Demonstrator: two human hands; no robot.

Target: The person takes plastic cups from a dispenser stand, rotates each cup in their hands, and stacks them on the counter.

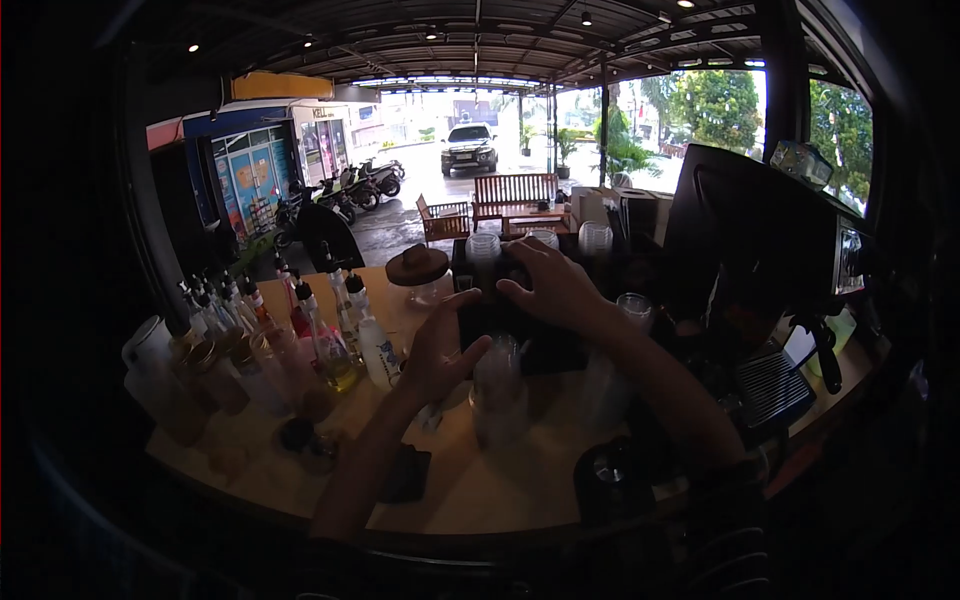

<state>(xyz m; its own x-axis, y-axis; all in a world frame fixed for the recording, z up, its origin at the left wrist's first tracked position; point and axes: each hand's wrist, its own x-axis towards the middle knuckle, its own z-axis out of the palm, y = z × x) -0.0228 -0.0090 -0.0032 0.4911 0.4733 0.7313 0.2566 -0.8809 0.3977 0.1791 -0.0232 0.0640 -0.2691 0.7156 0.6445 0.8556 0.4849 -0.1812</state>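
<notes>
My left hand point(440, 345) is raised over the counter, thumb apart from its fingers and nothing visible in it. Just behind it stands a glass jar with a round wooden lid point(417, 265). My right hand point(553, 285) reaches forward above a dark surface, its fingers bent and parted from the thumb. Its fingertips are close to a stack of clear cups point(484, 247); whether they touch is too dark to tell. Another clear cup point(541, 238) shows behind its knuckles. Stacked clear plastic cups point(498, 385) stand on the counter between my forearms.
Pump-topped syrup bottles point(335, 345) and several jars point(280, 370) crowd the left side. An espresso machine point(740, 230) with a drip tray point(775, 390) rises at the right. More clear cups point(595, 238) stand at the back. A dark flat object point(408, 475) lies beside my left forearm.
</notes>
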